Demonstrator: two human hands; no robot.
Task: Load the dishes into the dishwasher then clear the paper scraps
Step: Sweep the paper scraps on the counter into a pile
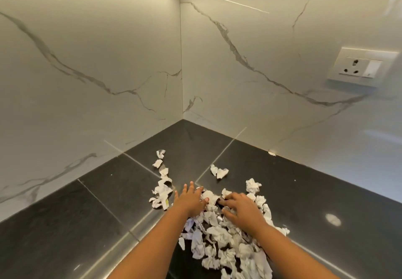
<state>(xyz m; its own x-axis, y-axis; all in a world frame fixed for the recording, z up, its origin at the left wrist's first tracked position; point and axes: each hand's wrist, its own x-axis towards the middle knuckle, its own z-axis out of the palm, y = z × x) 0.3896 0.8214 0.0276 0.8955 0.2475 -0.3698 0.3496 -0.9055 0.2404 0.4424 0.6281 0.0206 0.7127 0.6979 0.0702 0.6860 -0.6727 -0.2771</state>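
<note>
Crumpled white paper scraps (219,241) lie in a loose heap on the black stone counter (87,224), in a corner. More scraps trail off to the left (162,189) and two sit farther back (219,171). My left hand (191,200) rests flat on the far edge of the heap, fingers spread. My right hand (241,209) lies palm down on the scraps beside it, fingers curled into the paper. Neither hand has lifted any paper. No dishes or dishwasher are in view.
White marble-look walls (108,72) close the corner on the left and back. A wall socket with a switch (361,66) sits at right. One tiny scrap (272,153) lies against the back wall. A pale smudge (332,219) marks the counter at right.
</note>
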